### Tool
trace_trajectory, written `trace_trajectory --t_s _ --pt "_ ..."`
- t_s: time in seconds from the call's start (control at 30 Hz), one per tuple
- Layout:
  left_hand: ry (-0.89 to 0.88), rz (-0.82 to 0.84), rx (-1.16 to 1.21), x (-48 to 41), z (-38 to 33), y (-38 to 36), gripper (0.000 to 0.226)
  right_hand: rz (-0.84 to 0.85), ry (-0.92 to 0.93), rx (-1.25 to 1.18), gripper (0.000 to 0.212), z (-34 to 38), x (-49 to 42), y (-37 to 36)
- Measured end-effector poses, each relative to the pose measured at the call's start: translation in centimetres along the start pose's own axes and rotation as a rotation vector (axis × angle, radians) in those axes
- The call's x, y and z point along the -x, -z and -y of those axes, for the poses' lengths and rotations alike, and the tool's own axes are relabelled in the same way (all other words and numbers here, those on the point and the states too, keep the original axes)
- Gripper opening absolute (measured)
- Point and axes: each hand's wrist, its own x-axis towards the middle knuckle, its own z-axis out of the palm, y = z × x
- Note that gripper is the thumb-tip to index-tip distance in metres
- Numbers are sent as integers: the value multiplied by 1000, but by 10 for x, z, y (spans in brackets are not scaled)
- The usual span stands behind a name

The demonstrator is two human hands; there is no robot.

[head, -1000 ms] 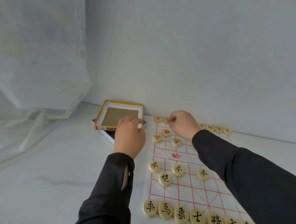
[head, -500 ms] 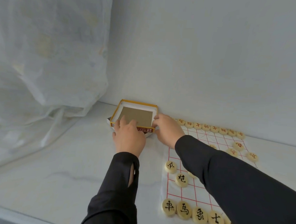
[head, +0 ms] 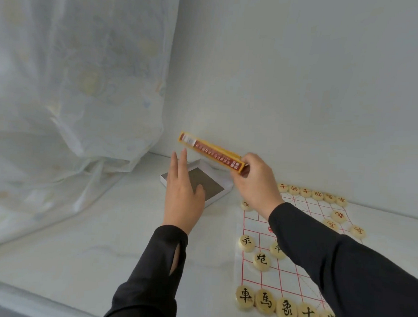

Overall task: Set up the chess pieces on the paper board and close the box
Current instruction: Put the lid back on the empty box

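My right hand (head: 256, 183) grips the yellow and red box lid (head: 211, 151) by its right end and holds it tilted in the air above the white box base (head: 217, 181). The base lies on the table near the wall, its brown bottom bare. My left hand (head: 182, 193) hovers over the base's near left side with fingers spread, holding nothing. To the right lies the paper board (head: 284, 268) with red grid lines. Round wooden chess pieces stand on it: a near row (head: 265, 301) with black characters and a far row (head: 318, 195) with red ones. My right sleeve hides part of the board.
A pale translucent curtain (head: 72, 88) hangs at the left and drapes onto the white table (head: 76, 236). A plain wall rises directly behind the box and board. The table's front edge runs along the lower left.
My right hand left the far row of pieces, went to the box and lifted the lid off the base. My left hand came off the box and opened. The view swung left.
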Motion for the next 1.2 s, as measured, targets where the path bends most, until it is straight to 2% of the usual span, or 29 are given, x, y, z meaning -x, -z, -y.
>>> trace_trajectory --t_s 0.1,0.2,0.3,0.4,0.5,0.67,0.8,0.87,0.97,1.03,1.13,1.2 --pt "73 117 -224 2 16 4 73 -131 -68 -109 15 4 -1 6" --pt "159 357 -582 7 32 4 58 -215 -128 -220 14 5 -1 6" --pt "150 501 -696 11 33 2 40 -265 -195 -345 14 8 -2 9" --pt "135 435 -624 9 31 7 28 -296 -246 -428 16 11 -1 17" --pt "174 360 -590 7 34 14 26 -259 -366 -573 15 10 1 22" --pt "322 223 -433 5 33 28 24 -205 -700 -1079 16 10 4 20" --pt "307 -58 -147 6 21 41 32 -102 -859 -1256 18 15 11 14" --pt "323 -88 36 3 13 44 34 -60 -928 -1321 20 17 13 12" --pt "395 -59 310 -1 3 49 34 7 -967 -1300 20 20 14 10" --pt "440 -25 399 -3 -1 52 31 46 -965 -1232 21 21 14 8" --pt "491 23 452 -5 -2 54 23 124 -946 -1097 21 19 14 7" --pt "487 25 379 -5 0 52 23 205 -890 -933 22 16 16 6"
